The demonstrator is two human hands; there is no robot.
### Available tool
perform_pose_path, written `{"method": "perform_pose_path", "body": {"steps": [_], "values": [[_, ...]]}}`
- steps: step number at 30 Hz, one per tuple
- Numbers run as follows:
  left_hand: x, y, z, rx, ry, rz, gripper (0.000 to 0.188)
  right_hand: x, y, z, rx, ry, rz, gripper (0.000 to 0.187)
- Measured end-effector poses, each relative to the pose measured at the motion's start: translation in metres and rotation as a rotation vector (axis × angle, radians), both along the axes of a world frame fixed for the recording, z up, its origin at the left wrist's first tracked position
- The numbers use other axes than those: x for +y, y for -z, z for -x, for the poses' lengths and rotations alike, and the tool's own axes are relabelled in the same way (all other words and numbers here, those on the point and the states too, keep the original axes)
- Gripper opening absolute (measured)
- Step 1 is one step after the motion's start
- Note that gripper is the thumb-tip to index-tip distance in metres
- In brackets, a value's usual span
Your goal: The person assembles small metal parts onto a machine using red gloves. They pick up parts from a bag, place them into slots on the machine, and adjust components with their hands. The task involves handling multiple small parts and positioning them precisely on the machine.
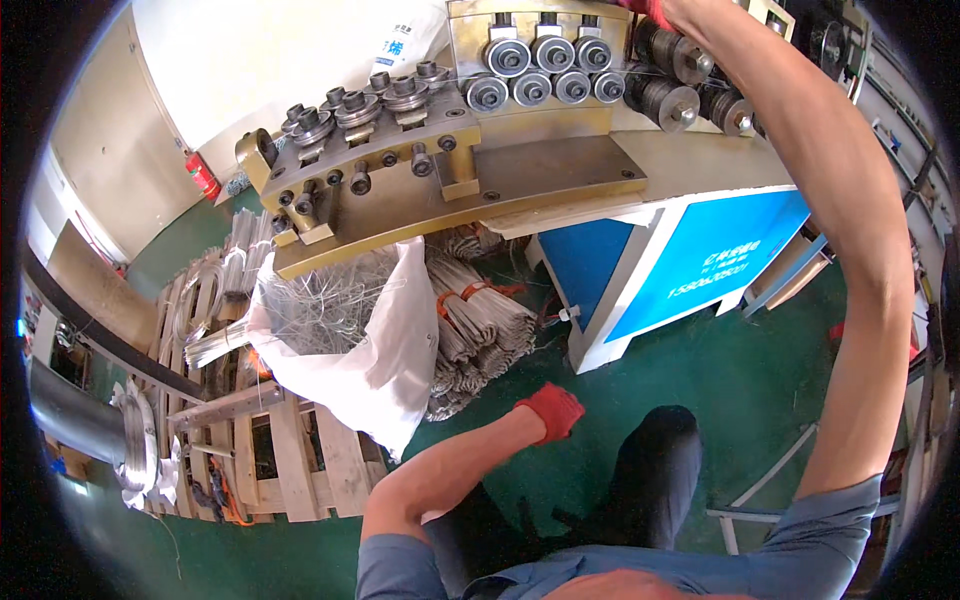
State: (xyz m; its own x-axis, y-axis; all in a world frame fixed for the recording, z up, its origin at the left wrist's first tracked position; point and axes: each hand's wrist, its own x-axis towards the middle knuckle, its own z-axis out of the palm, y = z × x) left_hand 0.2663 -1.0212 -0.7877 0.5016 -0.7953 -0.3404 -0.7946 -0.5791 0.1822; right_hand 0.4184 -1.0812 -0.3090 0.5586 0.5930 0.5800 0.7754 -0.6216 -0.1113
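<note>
My left hand (553,411), in a red glove, hangs over the green floor in front of the machine, fingers curled in with nothing showing in them. Up at the top edge, my right hand (652,10), also red-gloved, reaches to the top of the roller machine; most of it is cut off, so its fingers are hidden. Below it are dark grooved rollers (670,103). Left of these, two rows of steel straightening rollers (553,55) stand on an upright plate. Another roller set (358,108) sits on the brass-coloured bracket (550,172). A thin wire runs between the rollers.
Beneath the bracket, a white sack (375,370) holds tangled wire pieces. Beside it lie wire bundles (485,320) with orange ties. A wooden pallet (295,455) and a wire spool (135,440) are at left. The blue-and-white machine base (690,260) stands ahead.
</note>
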Motion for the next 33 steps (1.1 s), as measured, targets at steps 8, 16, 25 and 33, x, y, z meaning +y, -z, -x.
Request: {"method": "perform_pose_path", "body": {"steps": [8,16,25,33], "values": [[0.002,0.007,-0.003,-0.018,0.02,0.054,0.037,-0.011,-0.001,-0.021,0.038,-0.087,-0.017,0.031],[0.004,0.013,-0.002,-0.039,-0.001,0.049,0.04,-0.028,-0.011,0.004,0.082,-0.056,0.076,0.024],[0.004,0.007,-0.004,0.003,-0.012,-0.014,0.043,-0.028,-0.004,0.014,0.022,0.013,0.091,0.021],[0.005,0.014,-0.005,-0.049,-0.015,0.053,0.036,-0.031,-0.007,-0.019,0.055,-0.066,0.118,0.027]]}}
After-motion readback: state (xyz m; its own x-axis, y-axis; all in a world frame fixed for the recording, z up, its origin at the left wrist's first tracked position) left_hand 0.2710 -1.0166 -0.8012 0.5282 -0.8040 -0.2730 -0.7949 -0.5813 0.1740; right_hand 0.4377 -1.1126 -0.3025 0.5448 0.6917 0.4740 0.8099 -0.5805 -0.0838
